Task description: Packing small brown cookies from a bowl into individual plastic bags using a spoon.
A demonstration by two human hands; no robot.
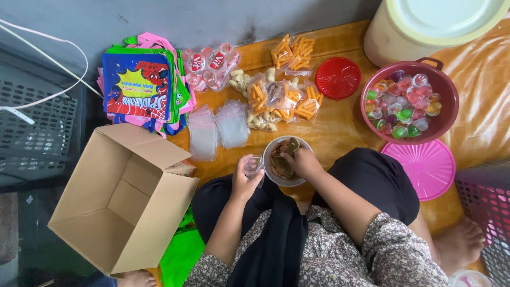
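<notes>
Your right hand [304, 159] is closed around a spoon [284, 165] dipped into the snack tub [281, 159] at the floor's near edge, close against your knees. Your left hand [243, 178] pinches a small clear bag [253, 166] beside the tub's rim, mouth held ready. Filled snack packets [279, 101] lie further back.

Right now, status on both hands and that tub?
Left hand holds a small clear bag. Right hand in the round tub, gripping a scoop. Nothing blocking; filled snack bags beyond.
</notes>
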